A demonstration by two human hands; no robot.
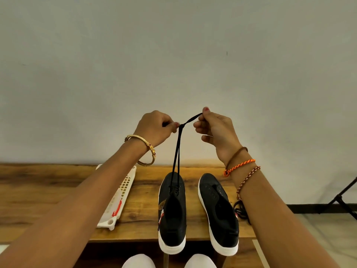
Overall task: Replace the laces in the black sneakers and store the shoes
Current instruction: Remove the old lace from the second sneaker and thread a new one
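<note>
Wooden table [48, 182] — taut black lace [176, 151]

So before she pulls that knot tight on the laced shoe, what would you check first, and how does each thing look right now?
1. Both hands hold the lace: ok. The left hand and right hand each pinch the black lace either side of a knot.
2. Lace threaded through the eyelets: ok on the left sneaker.
3. Both strands even in length: cannot tell, the ends are hidden in the fingers.
4. Shoe steady on the wooden table: ok, but its heel overhangs the near edge.
5. Right sneaker laced: not ok, its eyelets are empty.
6. Spare lace ready: ok, beside the right sneaker.
</note>
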